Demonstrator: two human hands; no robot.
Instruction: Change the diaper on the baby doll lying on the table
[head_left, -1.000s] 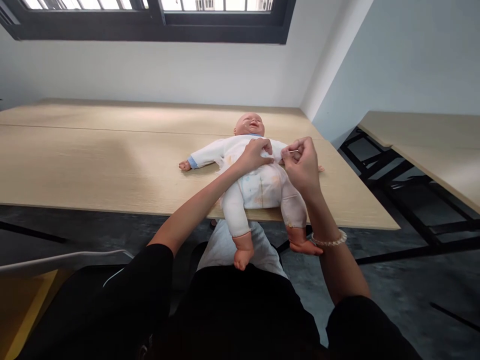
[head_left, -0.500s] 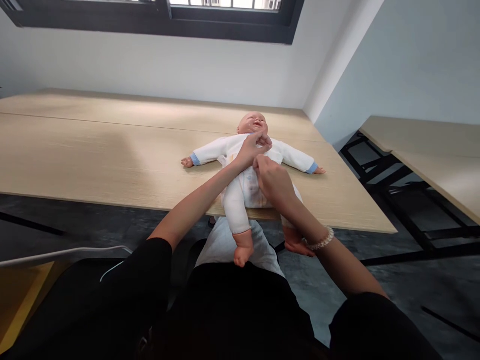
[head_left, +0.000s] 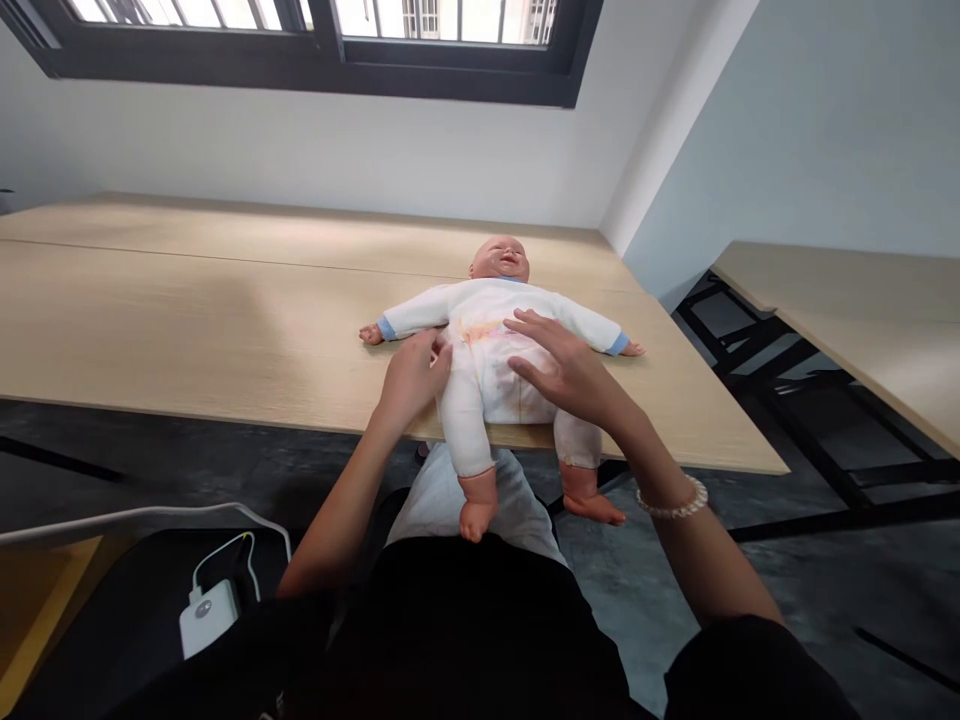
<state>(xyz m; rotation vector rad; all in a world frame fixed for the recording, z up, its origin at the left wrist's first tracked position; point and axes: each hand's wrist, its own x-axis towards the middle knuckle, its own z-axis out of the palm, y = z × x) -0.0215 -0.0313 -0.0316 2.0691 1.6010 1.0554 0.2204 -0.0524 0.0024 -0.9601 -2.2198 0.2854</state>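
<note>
A baby doll [head_left: 504, 258] in a white outfit with blue cuffs lies face up, its legs hanging over the table's near edge. A white diaper [head_left: 504, 375] with a coloured print is around its hips, over the outfit. At the diaper's left side, my left hand [head_left: 411, 375] is closed, thumb and curled fingers at the edge; the fingertips are partly hidden. My right hand [head_left: 566, 368] is over the diaper's right front, fingers spread and holding nothing. Whether its fingertips touch the diaper I cannot tell.
The doll lies near the right end of a light wood table [head_left: 187, 330]. Another table [head_left: 862, 300] stands at the right. A white device [head_left: 208, 618] with a cable rests on a black seat at lower left. Behind is a wall with a window [head_left: 450, 70].
My left hand has moved from the doll's chest down and left to the diaper's side. My right hand has opened from a pinch and shifted slightly right. The diaper's front now shows.
</note>
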